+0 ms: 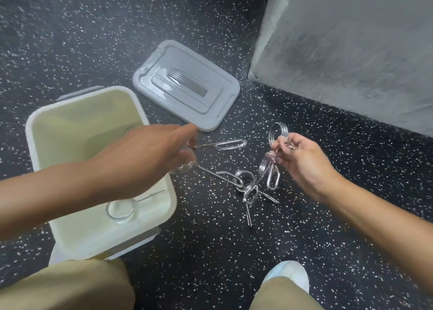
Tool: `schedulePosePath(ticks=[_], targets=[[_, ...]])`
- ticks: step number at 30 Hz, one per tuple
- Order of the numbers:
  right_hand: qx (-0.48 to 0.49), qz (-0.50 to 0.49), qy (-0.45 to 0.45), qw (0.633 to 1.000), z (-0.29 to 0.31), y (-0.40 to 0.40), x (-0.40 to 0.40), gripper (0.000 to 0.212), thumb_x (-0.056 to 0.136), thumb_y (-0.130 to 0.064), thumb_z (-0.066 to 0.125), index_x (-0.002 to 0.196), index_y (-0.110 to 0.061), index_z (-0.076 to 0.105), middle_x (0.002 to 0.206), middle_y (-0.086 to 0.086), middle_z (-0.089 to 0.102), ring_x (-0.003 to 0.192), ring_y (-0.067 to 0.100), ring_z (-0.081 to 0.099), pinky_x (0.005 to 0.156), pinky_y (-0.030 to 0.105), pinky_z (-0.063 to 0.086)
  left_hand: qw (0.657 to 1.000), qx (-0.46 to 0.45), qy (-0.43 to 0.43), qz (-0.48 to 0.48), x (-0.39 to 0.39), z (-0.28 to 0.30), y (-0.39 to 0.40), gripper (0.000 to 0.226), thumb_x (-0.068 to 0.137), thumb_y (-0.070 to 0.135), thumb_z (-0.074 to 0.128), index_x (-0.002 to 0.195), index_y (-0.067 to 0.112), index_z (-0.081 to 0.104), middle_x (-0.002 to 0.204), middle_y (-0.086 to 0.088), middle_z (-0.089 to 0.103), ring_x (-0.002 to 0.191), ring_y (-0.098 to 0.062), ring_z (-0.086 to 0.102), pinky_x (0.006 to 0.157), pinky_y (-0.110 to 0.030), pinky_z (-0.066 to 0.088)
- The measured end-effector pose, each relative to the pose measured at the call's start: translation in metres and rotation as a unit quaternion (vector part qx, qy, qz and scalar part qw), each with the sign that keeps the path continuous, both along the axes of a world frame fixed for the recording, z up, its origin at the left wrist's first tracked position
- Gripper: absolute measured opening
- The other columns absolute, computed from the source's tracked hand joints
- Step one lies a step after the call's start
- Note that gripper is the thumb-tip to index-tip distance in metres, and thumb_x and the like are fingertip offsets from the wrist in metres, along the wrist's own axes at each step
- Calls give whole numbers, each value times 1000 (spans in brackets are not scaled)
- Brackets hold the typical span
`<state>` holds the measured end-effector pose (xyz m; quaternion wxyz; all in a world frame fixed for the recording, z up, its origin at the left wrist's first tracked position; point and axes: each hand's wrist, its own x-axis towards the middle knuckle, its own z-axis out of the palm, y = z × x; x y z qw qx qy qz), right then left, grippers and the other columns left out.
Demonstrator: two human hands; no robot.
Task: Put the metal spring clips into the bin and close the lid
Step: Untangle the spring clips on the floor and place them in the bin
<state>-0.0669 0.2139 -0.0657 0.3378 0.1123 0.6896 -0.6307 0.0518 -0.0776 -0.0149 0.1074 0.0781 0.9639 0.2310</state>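
Here my left hand [150, 150] reaches, fingers extended, over the open bin [42, 122]'s rim onto a floor clip [185, 162], grip hidden. My right hand [302, 160] pinches a raised clip [277, 134]; the lid [187, 85] lies beyond on speckled floor [210, 251], wall [351, 40] right.

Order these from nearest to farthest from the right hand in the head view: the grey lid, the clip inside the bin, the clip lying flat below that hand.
From the right hand:
1. Clip on the floor, just left of it.
2. Grey lid, up and left.
3. Clip inside the bin, far left.
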Motion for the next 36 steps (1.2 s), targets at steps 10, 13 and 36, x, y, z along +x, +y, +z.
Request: schedulePosePath(ticks=[10, 13, 36], targets=[[-102, 12, -155, 983, 14, -7, 9, 10, 107, -12, 38, 108, -18, 46, 118, 21, 64, 96, 37, 73, 86, 45, 60, 999, -4, 34, -6, 6, -6, -11, 14, 97, 45, 47, 104, 32, 49, 90, 16, 62, 75, -14, 55, 52, -16, 25], [-115, 40, -168, 978, 17, -11, 10, 10, 103, -14, 43, 109, -17, 50, 116, 19, 66, 89, 33, 72, 78, 42, 61, 1000, 20, 14, 1, 6, -8, -14, 11, 97, 44, 48, 101, 34, 46, 88, 16, 62, 75, -15, 58, 55, -29, 43], [-192, 97, -143, 966, 29, -86, 21, 22, 95, -13, 49, 115, -13, 57, 98, 14, 70, 73, 24, 68, 72, 41, 60, 983, -57, -173, 2, 89, -69, -118, 22, 102, 31, 45, 83, 31, 33, 76, 12, 51, 68, 0, 53, 61, -19, 45]])
